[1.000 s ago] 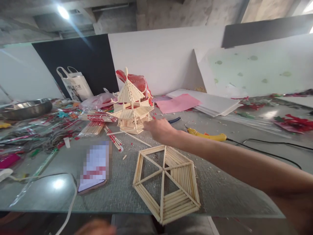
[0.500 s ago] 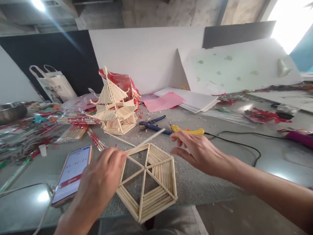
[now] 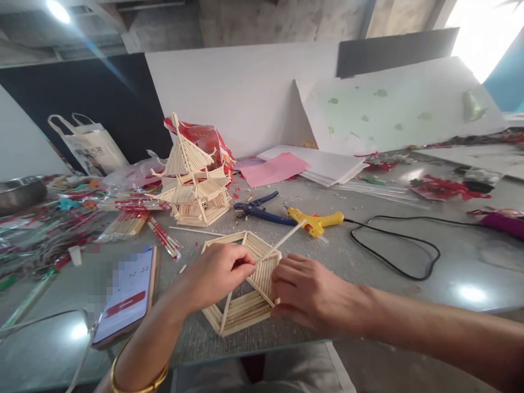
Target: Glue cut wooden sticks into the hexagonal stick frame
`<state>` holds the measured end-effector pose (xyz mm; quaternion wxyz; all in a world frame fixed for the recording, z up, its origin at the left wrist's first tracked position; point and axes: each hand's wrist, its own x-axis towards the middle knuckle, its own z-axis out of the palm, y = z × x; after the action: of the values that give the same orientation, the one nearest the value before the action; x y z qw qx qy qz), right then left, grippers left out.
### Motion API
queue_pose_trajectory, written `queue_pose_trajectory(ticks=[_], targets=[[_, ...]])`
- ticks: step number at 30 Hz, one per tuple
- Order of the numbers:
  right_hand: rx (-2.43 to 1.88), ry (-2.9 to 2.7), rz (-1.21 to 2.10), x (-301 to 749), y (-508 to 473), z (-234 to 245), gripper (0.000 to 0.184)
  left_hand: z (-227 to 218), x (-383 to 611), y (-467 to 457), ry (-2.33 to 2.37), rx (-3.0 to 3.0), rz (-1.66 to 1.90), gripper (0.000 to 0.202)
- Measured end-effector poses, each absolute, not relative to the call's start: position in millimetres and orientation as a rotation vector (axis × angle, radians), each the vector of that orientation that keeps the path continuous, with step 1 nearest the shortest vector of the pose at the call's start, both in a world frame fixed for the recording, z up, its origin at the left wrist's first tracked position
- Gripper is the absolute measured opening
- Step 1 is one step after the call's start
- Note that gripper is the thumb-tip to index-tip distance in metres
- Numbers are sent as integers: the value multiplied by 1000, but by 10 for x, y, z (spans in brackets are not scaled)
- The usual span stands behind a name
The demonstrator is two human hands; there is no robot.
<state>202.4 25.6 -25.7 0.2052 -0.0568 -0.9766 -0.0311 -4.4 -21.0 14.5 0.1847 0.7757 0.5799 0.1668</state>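
A six-sided frame of pale wooden sticks [image 3: 245, 311] lies on the table in front of me, with spokes meeting at its middle and some sections filled with rows of sticks. My left hand [image 3: 219, 273] is over the frame, thumb and fingers pinched on a loose wooden stick [image 3: 286, 238] that slants up to the right. My right hand [image 3: 305, 289] is closed at the frame's right edge, fingers curled round it; a stick end pokes out by the fingertips. Behind stands a small stick pagoda [image 3: 196, 185] with tiered roofs.
Blue-handled pliers [image 3: 262, 213] and a yellow glue gun [image 3: 323, 221] with a black cord [image 3: 409, 218] lie beyond the frame. A phone [image 3: 126, 300] rests at left, near bundled sticks [image 3: 164, 236]. Pink paper [image 3: 276, 169] and white sheets [image 3: 327, 166] are farther back.
My left hand has left the frame's left edge, moved right and taken a loose stick. My right hand, open before, has come down onto the frame's right side. The frame has shifted away slightly.
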Motion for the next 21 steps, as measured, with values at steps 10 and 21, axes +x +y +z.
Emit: queue_pose_trajectory(ticks=[10,21], targets=[[-257,-2701,-490,1982,669,207,24,270,-47,21,1504,2294,434,22],[-81,-2842,-228,2065,905,-4,25,66,-135,-5,1486,2209,366,19]])
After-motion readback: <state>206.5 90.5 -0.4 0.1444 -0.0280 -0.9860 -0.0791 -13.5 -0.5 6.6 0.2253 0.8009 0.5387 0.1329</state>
